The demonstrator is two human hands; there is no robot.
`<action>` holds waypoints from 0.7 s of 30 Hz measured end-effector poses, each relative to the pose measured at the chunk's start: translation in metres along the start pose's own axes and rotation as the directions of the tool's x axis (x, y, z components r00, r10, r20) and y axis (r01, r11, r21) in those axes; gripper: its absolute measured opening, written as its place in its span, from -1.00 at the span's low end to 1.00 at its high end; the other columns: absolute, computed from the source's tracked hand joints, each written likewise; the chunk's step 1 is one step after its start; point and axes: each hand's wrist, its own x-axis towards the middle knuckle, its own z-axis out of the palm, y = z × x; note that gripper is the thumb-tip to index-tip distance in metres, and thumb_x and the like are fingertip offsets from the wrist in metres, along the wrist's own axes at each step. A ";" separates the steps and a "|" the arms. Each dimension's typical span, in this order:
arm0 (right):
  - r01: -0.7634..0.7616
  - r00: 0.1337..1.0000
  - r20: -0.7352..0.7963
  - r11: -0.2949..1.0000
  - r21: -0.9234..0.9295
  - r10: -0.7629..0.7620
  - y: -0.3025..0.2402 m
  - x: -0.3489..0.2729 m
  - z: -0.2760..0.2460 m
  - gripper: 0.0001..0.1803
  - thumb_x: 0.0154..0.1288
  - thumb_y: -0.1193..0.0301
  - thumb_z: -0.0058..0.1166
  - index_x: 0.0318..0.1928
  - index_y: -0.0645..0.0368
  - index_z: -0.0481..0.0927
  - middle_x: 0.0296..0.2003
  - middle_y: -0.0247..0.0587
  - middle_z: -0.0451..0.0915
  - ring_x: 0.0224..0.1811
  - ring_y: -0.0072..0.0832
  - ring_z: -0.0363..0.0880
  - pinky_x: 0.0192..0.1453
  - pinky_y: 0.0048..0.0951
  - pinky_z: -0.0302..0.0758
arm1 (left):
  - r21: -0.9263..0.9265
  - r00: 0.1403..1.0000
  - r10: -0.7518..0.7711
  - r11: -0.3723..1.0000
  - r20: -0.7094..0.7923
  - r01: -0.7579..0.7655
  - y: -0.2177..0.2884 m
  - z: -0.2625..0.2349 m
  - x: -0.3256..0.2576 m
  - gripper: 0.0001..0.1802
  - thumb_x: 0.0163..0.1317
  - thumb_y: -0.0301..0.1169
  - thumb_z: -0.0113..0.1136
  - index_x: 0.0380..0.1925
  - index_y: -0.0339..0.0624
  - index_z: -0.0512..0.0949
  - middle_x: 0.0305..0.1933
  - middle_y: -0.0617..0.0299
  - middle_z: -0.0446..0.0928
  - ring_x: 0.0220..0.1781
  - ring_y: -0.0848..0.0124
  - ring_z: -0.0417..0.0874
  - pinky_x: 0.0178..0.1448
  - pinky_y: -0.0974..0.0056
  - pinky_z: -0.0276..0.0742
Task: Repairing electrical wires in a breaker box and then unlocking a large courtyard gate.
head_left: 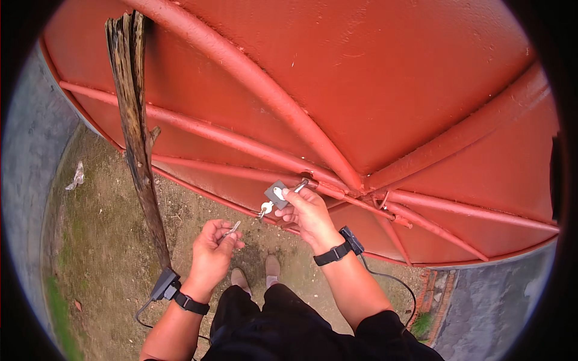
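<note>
My right hand [308, 212] is closed around a grey padlock [276, 194], the thumb lying along its body. The padlock's curved shackle shows beyond the fingers, close to the sliding bolt [337, 191] of a red metal gate [421, 78]. I cannot tell whether it hooks through anything there. At the padlock's lower end is a small bunch of silvery keys [266, 208]. Lower and to the left, my left hand [212, 242] pinches a single small silvery key [233, 228] between thumb and fingers, apart from the padlock.
Thick red bars [259, 84] brace the gate. A weathered wooden post [137, 120] leans against it at the left. Grey walls [30, 132] stand on both sides. On the dirt ground [108, 234] lie a crumpled wrapper [76, 175] and, at lower right, bricks [430, 295].
</note>
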 end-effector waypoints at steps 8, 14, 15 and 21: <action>-0.032 0.999 0.016 0.996 0.089 0.030 -0.001 0.001 -0.004 -0.83 0.37 0.29 0.10 -0.25 0.13 0.55 -0.32 -0.29 0.67 -0.40 -0.60 0.64 -0.36 -0.65 0.44 | -0.333 0.985 -0.170 0.929 0.012 0.164 0.007 0.025 0.021 -0.79 0.34 -0.59 0.00 -0.04 -0.20 0.42 -0.16 0.15 0.59 -0.20 0.40 0.67 -0.24 0.41 0.55; -0.001 0.999 0.032 0.994 0.107 -0.003 0.002 0.004 -0.003 -0.83 0.36 0.30 0.10 -0.27 0.13 0.55 -0.34 -0.30 0.66 -0.40 -0.60 0.64 -0.37 -0.63 0.45 | -0.275 0.996 -0.079 0.959 -0.033 0.067 0.007 0.029 0.035 -0.85 0.34 -0.59 0.00 -0.13 -0.23 0.48 -0.16 0.17 0.59 -0.22 0.42 0.66 -0.28 0.42 0.51; -0.005 1.000 0.031 0.994 0.109 0.001 0.003 0.006 -0.004 -0.83 0.36 0.30 0.10 -0.27 0.13 0.55 -0.34 -0.30 0.66 -0.40 -0.60 0.64 -0.37 -0.63 0.45 | -0.230 0.998 -0.056 0.972 -0.023 0.049 0.006 0.030 0.037 -0.86 0.34 -0.59 0.00 -0.15 -0.22 0.50 -0.19 0.19 0.59 -0.23 0.44 0.64 -0.28 0.43 0.49; 0.011 1.000 0.025 0.995 0.095 -0.014 0.005 0.006 -0.007 -0.78 0.32 0.24 0.15 -0.20 0.12 0.57 -0.30 -0.30 0.67 -0.37 -0.54 0.66 -0.35 -0.62 0.43 | 0.024 0.999 0.042 0.999 0.020 -0.043 0.005 0.040 0.042 -0.83 0.31 -0.56 0.09 -0.11 -0.25 0.54 -0.24 0.30 0.57 -0.22 0.57 0.55 -0.23 0.48 0.40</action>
